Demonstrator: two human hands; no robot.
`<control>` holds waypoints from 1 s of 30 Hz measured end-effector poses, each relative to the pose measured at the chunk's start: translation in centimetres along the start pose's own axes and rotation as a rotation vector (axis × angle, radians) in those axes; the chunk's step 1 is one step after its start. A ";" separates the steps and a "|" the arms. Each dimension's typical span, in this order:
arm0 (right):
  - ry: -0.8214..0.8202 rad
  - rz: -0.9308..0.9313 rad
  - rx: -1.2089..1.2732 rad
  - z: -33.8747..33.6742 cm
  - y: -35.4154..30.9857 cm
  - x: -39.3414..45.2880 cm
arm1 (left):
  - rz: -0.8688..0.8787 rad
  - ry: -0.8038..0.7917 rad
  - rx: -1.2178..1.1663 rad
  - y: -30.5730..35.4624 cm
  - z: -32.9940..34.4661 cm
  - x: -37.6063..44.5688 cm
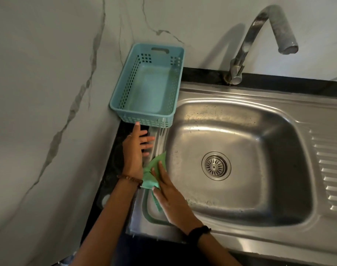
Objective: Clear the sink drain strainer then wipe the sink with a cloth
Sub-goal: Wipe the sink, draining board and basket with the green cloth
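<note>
the sink [240, 191] is brushed stainless steel, a rounded rectangular basin with soft shine and faint water spots on its floor. at the centre of the basin floor sits the drain strainer [216, 166], a round metal disc with radial slots inside a raised ring; nothing shows on it. to the right of the basin the steel runs into a ribbed draining board [333, 169]. behind the basin a curved, dull metal tap [260, 35] rises from a black counter strip [279, 82] and arches over the sink.

on the sink's left rim lies a green cloth [151, 175], soft and crumpled, one corner pointing toward the basin. the right hand [167, 196] presses on it with fingers straight and laid flat. the left hand [135, 150], beside it on the rim, rests with fingers spread and extended, holding nothing; its longest fingertip reaches the lower edge of a pale blue plastic basket [146, 87]. the basket is rectangular with perforated walls and stands at the sink's back left corner, against a grey veined marble wall [48, 93]. a beaded bracelet [130, 179] circles the left wrist, a dark band [199, 233] the right.
</note>
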State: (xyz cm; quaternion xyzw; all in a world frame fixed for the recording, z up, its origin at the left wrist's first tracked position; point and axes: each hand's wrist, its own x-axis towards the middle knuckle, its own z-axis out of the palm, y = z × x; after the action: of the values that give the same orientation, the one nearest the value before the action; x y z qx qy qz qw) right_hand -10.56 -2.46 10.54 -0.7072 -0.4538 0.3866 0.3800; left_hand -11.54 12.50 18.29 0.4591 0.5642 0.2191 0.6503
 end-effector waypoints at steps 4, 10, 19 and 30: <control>0.118 0.045 0.298 -1.0 -0.2 3.9 | 0.015 0.014 -0.064 1.5 0.2 1.3; 0.365 -0.066 0.322 -4.8 0.2 11.2 | 0.079 0.118 -0.227 2.9 0.5 2.6; 0.396 -0.149 0.176 -6.2 1.7 13.8 | 0.142 0.118 -0.231 3.3 1.9 3.3; 0.310 -0.174 -0.617 -14.0 2.6 19.8 | 0.226 0.227 -0.321 3.3 2.5 3.6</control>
State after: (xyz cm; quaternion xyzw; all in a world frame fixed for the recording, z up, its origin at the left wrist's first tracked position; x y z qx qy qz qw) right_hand 8.59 12.69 9.97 -0.7977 -0.5446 0.0856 0.2445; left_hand -7.46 16.13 19.05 0.3823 0.5367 0.4278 0.6187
